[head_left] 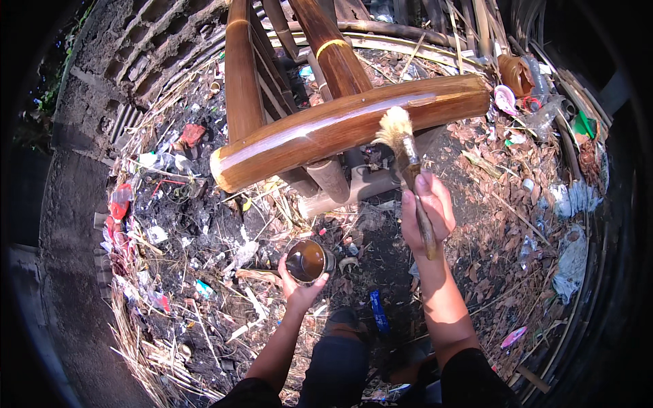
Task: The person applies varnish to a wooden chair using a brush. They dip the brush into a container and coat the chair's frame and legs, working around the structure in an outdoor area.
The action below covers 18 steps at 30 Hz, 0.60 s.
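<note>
Two hands are working here, and each is holding one thing. The right hand [435,212] is closing its thumb and fingers around the handle of one brush [409,158], whose pale bristles are pointing up and away. They are overlapping the near edge of one brown beam [333,141] (whether they are touching it, I cannot tell). The left hand [296,291] is curving, half open, around one cup [330,262], and brown liquid [314,258] is lying inside it.

The beam is stretching crosswise ahead of both hands, its right end sitting farther off than its left; one long pale streak is shining along its top. Two thick poles [243,75] are running away beyond it, the right one wearing one yellow band [331,44]. One blue wrapper [379,311] is lying on the littered ground [381,234], between the forearms.
</note>
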Motion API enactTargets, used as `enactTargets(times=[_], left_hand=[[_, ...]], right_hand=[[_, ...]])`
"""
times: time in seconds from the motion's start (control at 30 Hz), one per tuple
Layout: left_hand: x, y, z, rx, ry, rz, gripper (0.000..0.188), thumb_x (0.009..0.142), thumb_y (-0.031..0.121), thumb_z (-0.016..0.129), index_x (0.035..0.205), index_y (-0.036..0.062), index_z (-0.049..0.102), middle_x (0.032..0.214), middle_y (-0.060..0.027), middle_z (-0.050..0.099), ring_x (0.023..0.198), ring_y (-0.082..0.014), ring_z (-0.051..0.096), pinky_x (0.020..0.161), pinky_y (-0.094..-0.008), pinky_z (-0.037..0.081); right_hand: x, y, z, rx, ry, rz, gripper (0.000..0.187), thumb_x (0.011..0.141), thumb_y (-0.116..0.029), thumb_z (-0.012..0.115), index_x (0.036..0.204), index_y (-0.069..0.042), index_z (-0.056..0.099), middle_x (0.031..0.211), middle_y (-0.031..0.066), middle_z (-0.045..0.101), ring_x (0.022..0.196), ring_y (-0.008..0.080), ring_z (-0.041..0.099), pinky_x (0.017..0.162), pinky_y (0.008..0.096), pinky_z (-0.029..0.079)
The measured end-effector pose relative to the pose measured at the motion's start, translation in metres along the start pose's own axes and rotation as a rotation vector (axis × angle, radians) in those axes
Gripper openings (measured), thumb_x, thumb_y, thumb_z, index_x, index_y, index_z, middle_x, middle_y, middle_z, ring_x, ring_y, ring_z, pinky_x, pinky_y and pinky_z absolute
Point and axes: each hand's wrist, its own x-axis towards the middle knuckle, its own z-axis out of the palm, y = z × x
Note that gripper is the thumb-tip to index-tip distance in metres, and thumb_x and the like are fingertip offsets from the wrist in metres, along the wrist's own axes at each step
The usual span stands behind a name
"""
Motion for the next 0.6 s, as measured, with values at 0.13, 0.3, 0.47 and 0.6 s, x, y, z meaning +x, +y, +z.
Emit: enactTargets(times=[0.13, 0.3, 0.47, 0.6], left_hand=[[0.02, -0.038, 0.018, 0.026, -0.029, 0.125, 0.12, 0.061, 0.023, 0.098, 0.155, 0.0054, 0.025, 0.142, -0.0187, 0.048, 0.131, -0.0307, 0.053, 0.112, -0.045, 0.044], [0.037, -0.063, 0.044, -0.379, -0.073, 0.209, 0.115, 0.066, 0.019, 0.098, 0.154, 0.0005, 0.025, 0.139, -0.0195, 0.049, 0.127, -0.0307, 0.055, 0.111, -0.0441, 0.046], [0.045, -0.095, 0.035, -0.327, -0.065, 0.31, 0.106, 0.065, 0.019, 0.097, 0.149, 0.0003, 0.036, 0.135, -0.0179, 0.052, 0.125, -0.0292, 0.055, 0.11, -0.043, 0.045], [0.042, -0.072, 0.031, -0.38, -0.176, 0.291, 0.104, 0.065, 0.014, 0.095, 0.149, 0.0008, 0.034, 0.134, -0.0162, 0.054, 0.124, -0.0263, 0.058, 0.11, -0.0406, 0.046]], right_hand=[[-0.036, -0.006, 0.039, 0.171, -0.01, -0.036, 0.031, 0.086, 0.005, 0.078, 0.116, 0.002, 0.073, 0.12, 0.0225, 0.07, 0.104, 0.0321, 0.073, 0.087, 0.0376, 0.063], [-0.008, -0.026, 0.061, 0.228, -0.321, -0.521, 0.028, 0.081, -0.008, 0.078, 0.108, -0.004, 0.076, 0.118, 0.0153, 0.071, 0.103, 0.0291, 0.073, 0.087, 0.0374, 0.063], [0.001, 0.058, -0.015, -0.273, -0.201, -0.455, 0.04, 0.075, 0.004, 0.085, 0.112, -0.004, 0.074, 0.112, 0.0147, 0.072, 0.094, 0.0313, 0.075, 0.079, 0.0388, 0.064], [-0.023, 0.092, -0.042, -0.411, -0.423, -0.406, 0.035, 0.083, -0.004, 0.08, 0.117, -0.008, 0.072, 0.116, 0.0131, 0.071, 0.099, 0.0304, 0.073, 0.081, 0.0385, 0.061]])
